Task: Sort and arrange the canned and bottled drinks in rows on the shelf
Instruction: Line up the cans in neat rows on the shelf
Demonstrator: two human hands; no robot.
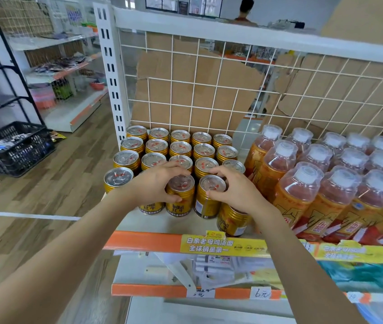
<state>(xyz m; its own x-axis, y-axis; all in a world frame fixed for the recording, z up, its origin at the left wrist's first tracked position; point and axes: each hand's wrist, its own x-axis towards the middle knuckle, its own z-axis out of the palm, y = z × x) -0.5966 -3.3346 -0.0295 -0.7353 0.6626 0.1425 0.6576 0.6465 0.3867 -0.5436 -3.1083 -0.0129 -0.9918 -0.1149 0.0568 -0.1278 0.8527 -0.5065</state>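
Note:
Gold cans stand in rows (181, 146) on the left half of the white shelf (181, 224). Orange bottled drinks with clear caps (321, 181) fill the right half in rows. My left hand (155, 185) grips a front-row can (180, 197) by its top, fingers curled round the rim. My right hand (235, 190) pinches the neighbouring front can (208, 199) at its rim. Another gold can (232, 222) stands nearer the shelf edge, partly hidden under my right wrist. One can (118, 178) stands at the front left corner.
An orange price rail with a yellow label (209, 245) runs along the shelf front. White wire mesh backed by cardboard (197, 90) closes the rear. A black crate (15, 148) sits on the wooden floor at left. Lower shelves hold packaged goods. A person stands far behind.

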